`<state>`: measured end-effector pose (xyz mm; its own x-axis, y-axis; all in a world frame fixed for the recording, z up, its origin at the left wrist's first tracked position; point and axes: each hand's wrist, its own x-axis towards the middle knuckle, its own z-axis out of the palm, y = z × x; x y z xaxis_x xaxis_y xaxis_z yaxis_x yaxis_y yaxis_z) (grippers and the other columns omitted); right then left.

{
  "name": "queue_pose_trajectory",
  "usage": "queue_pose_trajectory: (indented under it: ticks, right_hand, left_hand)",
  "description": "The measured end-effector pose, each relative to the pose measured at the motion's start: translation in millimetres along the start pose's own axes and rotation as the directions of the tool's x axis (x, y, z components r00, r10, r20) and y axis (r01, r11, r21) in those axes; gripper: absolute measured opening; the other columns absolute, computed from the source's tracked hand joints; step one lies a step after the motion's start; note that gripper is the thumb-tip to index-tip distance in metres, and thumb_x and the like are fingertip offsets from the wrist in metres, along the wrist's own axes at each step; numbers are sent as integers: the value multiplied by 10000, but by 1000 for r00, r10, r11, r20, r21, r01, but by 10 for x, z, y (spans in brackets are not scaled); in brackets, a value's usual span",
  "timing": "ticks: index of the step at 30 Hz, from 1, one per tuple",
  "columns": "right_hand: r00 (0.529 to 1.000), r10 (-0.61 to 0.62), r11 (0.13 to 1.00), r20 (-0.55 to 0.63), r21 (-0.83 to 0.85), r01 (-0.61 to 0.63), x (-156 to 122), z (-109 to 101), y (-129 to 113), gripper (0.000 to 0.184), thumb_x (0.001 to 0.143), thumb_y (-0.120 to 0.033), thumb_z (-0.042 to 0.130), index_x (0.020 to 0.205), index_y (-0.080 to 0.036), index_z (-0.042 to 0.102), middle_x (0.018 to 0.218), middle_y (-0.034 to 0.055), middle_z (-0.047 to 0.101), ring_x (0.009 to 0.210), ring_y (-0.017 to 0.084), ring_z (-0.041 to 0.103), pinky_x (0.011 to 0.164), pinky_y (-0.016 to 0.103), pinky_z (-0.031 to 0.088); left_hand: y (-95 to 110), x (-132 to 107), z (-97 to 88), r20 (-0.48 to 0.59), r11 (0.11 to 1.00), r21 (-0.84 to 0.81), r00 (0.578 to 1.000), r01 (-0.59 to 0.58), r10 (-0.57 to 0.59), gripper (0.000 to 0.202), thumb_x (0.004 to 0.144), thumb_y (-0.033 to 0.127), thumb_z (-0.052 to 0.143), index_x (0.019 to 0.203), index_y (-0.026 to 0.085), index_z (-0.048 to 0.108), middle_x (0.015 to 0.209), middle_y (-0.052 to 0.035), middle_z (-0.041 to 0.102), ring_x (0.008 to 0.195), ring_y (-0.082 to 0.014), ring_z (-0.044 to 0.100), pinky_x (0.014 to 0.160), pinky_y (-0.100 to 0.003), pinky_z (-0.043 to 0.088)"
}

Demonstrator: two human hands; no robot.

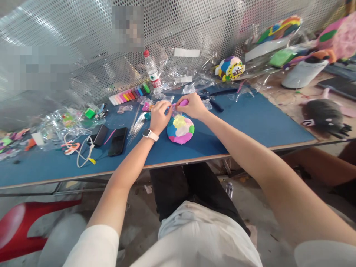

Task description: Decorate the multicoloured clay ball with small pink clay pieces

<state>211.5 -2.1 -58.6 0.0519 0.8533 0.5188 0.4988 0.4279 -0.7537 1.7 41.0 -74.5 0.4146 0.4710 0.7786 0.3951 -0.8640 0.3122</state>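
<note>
My left hand (160, 116), with a pale watch (150, 134) on its wrist, has its fingers pinched at the end of a piece of purple modelling clay (182, 103). The thumb and fingers of my right hand (194, 105) are closed on the same clay. Just below both hands, a round piece covered in patches of coloured clay (182, 128) lies on the blue table mat (250, 128). Yellow, pink, green, blue and purple patches show on it. My fingers partly hide its far edge and the clay between them.
Behind my hands stand a water bottle (152, 70) and a row of coloured clay sticks (128, 97). Dark-handled pliers (215, 104) lie to the right. A phone (118, 141), cable (79, 159) and plastic wrappers (66, 118) are on the left. A person's leg (319, 165) shows at right.
</note>
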Motion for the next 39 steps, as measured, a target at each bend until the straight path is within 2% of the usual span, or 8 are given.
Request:
queue_pose_trajectory:
  ticks: [5, 7, 10, 20, 24, 28, 34, 39]
  right_hand:
    - [992, -113, 988, 49, -103, 117, 28, -82, 52, 176, 745, -234, 757, 868, -225, 882, 809, 38, 824, 784, 259, 753, 885, 443, 619]
    - [990, -127, 984, 67, -120, 134, 44, -128, 65, 179, 746, -224, 761, 877, -221, 883, 835, 46, 836, 795, 272, 763, 887, 454, 615]
    - [988, -127, 984, 82, -112, 136, 57, -198, 50, 164, 760, -224, 763, 876, -215, 879, 842, 50, 839, 805, 282, 771, 918, 479, 611]
    - [988, -119, 990, 100, -61, 126, 30, -237, -23, 128, 801, -265, 787, 892, -244, 874, 858, 47, 840, 873, 308, 763, 956, 528, 608]
    - [974, -153, 985, 167, -60, 165, 19, -259, -42, 103, 811, -263, 804, 890, -253, 869, 901, 42, 848, 902, 304, 776, 980, 509, 591]
    - [963, -189, 976, 190, -70, 206, 21, -285, -56, 128, 814, -265, 781, 900, -246, 873, 927, 45, 855, 892, 295, 779, 969, 483, 584]
    - [916, -321, 916, 239, -169, 365, 41, -303, -63, 233, 848, -241, 697, 989, -268, 880, 995, 60, 842, 1018, 324, 739, 1010, 501, 551]
    - [882, -396, 839, 255, -289, 460, 29, -303, -126, 247, 969, -238, 627, 1029, -257, 866, 1036, 84, 804, 1062, 311, 667, 960, 469, 534]
  left_hand:
    - [-97, -18, 107, 61, 915, -309, 966, 258, -252, 407, 1045, 633, 698, 961, 237, 743, 914, -56, 774, 853, -210, 722, 783, -351, 578]
    - [-140, -20, 156, 115, 824, -441, 933, 356, -342, 437, 988, 669, 761, 939, 235, 742, 928, -48, 779, 872, -200, 727, 802, -342, 592]
    - [-160, -10, 187, 154, 736, -541, 909, 406, -388, 428, 951, 648, 812, 900, 229, 737, 956, -44, 773, 905, -199, 728, 863, -369, 610]
    - [-86, -26, 137, 112, 843, -435, 948, 317, -299, 531, 952, 758, 771, 1057, 241, 707, 968, -56, 797, 898, -202, 781, 776, -328, 608]
    - [-112, -37, 142, 154, 849, -429, 951, 310, -269, 540, 960, 760, 757, 1059, 229, 751, 996, -82, 826, 912, -226, 803, 804, -356, 642]
    - [-60, -24, 76, 154, 914, -335, 971, 227, -185, 505, 1031, 705, 697, 1140, 222, 794, 1020, -95, 837, 912, -235, 799, 850, -378, 645]
    - [42, 18, -35, 172, 994, -88, 984, 58, -42, 427, 1098, 606, 634, 1230, 232, 793, 949, -88, 801, 956, -288, 775, 995, -461, 614]
    - [60, 18, -20, 169, 996, -71, 985, 51, -39, 420, 1060, 634, 691, 1137, 228, 767, 980, -89, 799, 923, -272, 775, 970, -457, 628]
